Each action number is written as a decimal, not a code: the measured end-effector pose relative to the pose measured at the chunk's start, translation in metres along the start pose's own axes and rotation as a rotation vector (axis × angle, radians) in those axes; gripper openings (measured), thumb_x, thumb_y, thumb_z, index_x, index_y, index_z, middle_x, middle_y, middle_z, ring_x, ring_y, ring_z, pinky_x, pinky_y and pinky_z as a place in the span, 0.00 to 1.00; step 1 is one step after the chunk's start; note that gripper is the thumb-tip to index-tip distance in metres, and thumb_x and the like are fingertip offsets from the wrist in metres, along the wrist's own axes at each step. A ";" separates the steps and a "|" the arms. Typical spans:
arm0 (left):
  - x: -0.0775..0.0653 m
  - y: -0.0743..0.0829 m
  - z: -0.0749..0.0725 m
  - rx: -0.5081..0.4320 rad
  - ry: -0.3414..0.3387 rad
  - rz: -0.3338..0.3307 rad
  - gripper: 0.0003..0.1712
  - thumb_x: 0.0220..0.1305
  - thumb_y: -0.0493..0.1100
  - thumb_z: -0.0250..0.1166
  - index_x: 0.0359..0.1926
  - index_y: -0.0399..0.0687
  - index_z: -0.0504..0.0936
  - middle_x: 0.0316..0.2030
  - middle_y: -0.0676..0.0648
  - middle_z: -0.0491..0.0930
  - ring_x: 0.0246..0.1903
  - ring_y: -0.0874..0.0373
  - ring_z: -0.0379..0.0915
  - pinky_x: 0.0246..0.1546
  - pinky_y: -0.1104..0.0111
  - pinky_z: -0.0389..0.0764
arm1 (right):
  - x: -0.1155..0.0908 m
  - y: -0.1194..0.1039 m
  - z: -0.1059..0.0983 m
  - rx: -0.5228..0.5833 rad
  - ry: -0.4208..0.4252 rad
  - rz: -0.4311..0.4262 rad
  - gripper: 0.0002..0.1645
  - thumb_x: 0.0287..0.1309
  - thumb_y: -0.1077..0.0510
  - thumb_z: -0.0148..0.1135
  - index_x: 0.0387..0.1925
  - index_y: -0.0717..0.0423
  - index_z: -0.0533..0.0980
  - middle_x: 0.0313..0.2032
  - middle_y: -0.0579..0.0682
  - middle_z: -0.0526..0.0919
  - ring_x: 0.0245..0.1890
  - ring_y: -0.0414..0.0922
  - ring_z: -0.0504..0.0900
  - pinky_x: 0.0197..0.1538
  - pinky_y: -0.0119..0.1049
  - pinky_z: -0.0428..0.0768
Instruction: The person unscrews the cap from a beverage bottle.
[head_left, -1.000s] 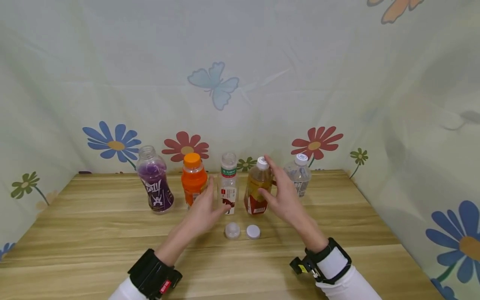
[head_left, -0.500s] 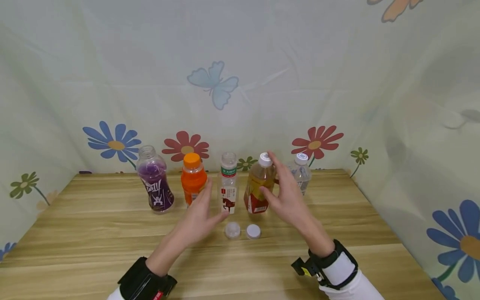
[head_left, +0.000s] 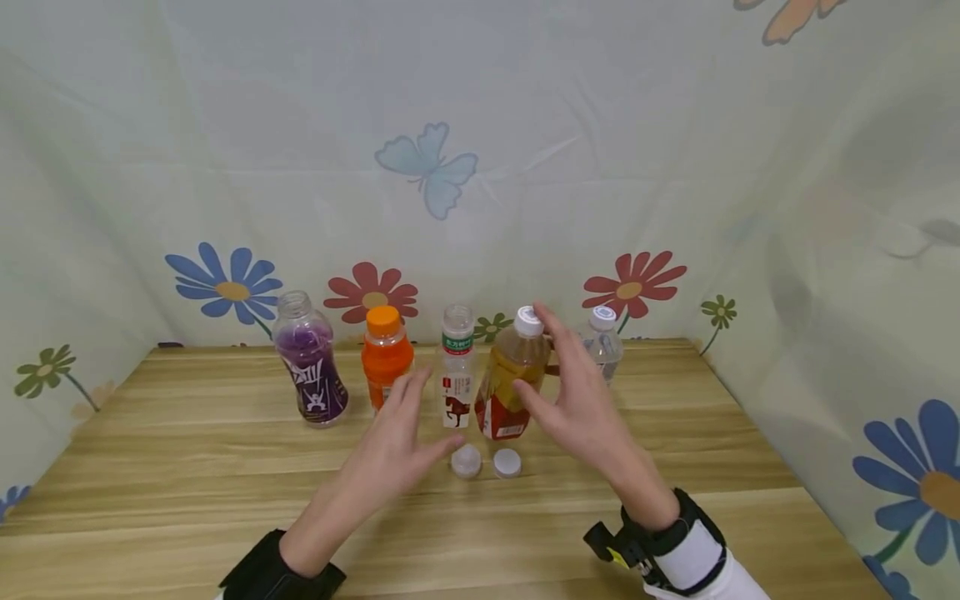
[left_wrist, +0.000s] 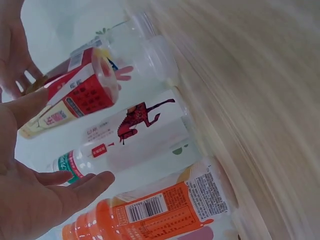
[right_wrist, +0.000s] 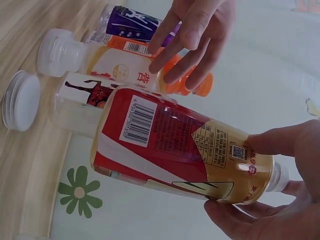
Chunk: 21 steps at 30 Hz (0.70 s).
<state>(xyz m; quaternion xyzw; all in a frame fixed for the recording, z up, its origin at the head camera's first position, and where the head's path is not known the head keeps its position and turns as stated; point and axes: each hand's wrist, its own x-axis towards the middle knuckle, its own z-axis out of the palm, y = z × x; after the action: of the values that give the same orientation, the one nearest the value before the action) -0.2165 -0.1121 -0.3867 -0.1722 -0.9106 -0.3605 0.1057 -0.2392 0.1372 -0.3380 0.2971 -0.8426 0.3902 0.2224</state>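
My right hand (head_left: 585, 408) grips a drink bottle (head_left: 510, 375) with a gold and red label and a white cap, thumb on one side and fingers on the other. In the right wrist view this bottle (right_wrist: 165, 140) is tilted, its base off the table. My left hand (head_left: 386, 446) holds nothing; its fingers are spread, thumb apart, in front of the orange bottle (head_left: 386, 358). To the right of that hand stands a clear uncapped bottle (head_left: 457, 379) with a horse picture. Two loose caps, one clear (head_left: 466, 461) and one white (head_left: 507, 463), lie in front of the bottles.
An uncapped purple bottle (head_left: 311, 367) stands upright at the left end of the row. Behind the right hand, a clear capped bottle (head_left: 602, 346) is partly hidden. A flower-printed cloth (head_left: 300, 167) rises along the back edge of the wooden table (head_left: 187, 467).
My right hand has lifted the gold and red bottle and brought it slightly nearer, tilting it. The left hand has drawn back toward me with its fingers spread.
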 end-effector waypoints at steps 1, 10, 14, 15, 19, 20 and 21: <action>-0.001 0.001 0.000 0.003 0.000 0.001 0.57 0.57 0.53 0.79 0.78 0.39 0.57 0.72 0.35 0.62 0.68 0.38 0.65 0.65 0.44 0.69 | 0.000 -0.002 0.000 -0.002 -0.003 -0.005 0.56 0.59 0.67 0.73 0.81 0.52 0.51 0.69 0.61 0.68 0.63 0.57 0.74 0.53 0.51 0.84; -0.005 0.005 0.005 0.036 0.014 0.034 0.57 0.54 0.58 0.80 0.75 0.38 0.63 0.70 0.36 0.65 0.66 0.40 0.67 0.64 0.44 0.71 | -0.005 -0.013 0.002 0.030 -0.030 -0.001 0.56 0.59 0.65 0.74 0.80 0.52 0.51 0.70 0.59 0.67 0.63 0.58 0.73 0.52 0.49 0.85; -0.005 0.003 0.005 0.029 0.031 0.060 0.57 0.52 0.59 0.81 0.74 0.41 0.63 0.68 0.39 0.68 0.65 0.43 0.68 0.63 0.47 0.73 | -0.007 -0.016 0.006 0.060 -0.043 0.005 0.55 0.60 0.65 0.73 0.80 0.53 0.51 0.71 0.59 0.66 0.64 0.60 0.74 0.52 0.51 0.84; -0.006 0.003 0.005 0.026 0.031 0.065 0.57 0.52 0.60 0.81 0.74 0.41 0.63 0.68 0.40 0.68 0.65 0.44 0.68 0.63 0.47 0.73 | -0.007 -0.016 0.006 0.065 -0.043 0.007 0.55 0.60 0.65 0.73 0.80 0.53 0.51 0.70 0.59 0.66 0.64 0.60 0.74 0.52 0.50 0.85; -0.006 0.001 0.004 0.005 0.021 0.087 0.57 0.52 0.61 0.80 0.75 0.44 0.63 0.68 0.42 0.68 0.65 0.45 0.68 0.63 0.46 0.73 | -0.008 -0.020 0.010 0.080 -0.047 0.020 0.55 0.59 0.65 0.74 0.79 0.53 0.52 0.69 0.58 0.67 0.63 0.60 0.75 0.51 0.48 0.85; -0.006 0.001 0.004 0.003 0.019 0.091 0.57 0.52 0.61 0.80 0.75 0.44 0.63 0.68 0.42 0.68 0.65 0.46 0.68 0.63 0.46 0.73 | -0.008 -0.021 0.011 0.084 -0.047 0.022 0.54 0.59 0.65 0.74 0.79 0.53 0.52 0.69 0.58 0.67 0.63 0.59 0.75 0.51 0.48 0.85; -0.007 0.001 0.004 0.004 0.018 0.096 0.57 0.52 0.61 0.80 0.75 0.44 0.63 0.68 0.43 0.68 0.64 0.46 0.68 0.63 0.46 0.73 | -0.008 -0.022 0.012 0.086 -0.047 0.025 0.55 0.59 0.64 0.75 0.78 0.53 0.52 0.69 0.58 0.68 0.63 0.59 0.76 0.50 0.47 0.85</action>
<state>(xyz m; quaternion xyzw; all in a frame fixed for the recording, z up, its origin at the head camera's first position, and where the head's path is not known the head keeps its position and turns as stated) -0.2103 -0.1105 -0.3910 -0.2125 -0.9010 -0.3548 0.1312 -0.2204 0.1189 -0.3391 0.3051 -0.8336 0.4217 0.1848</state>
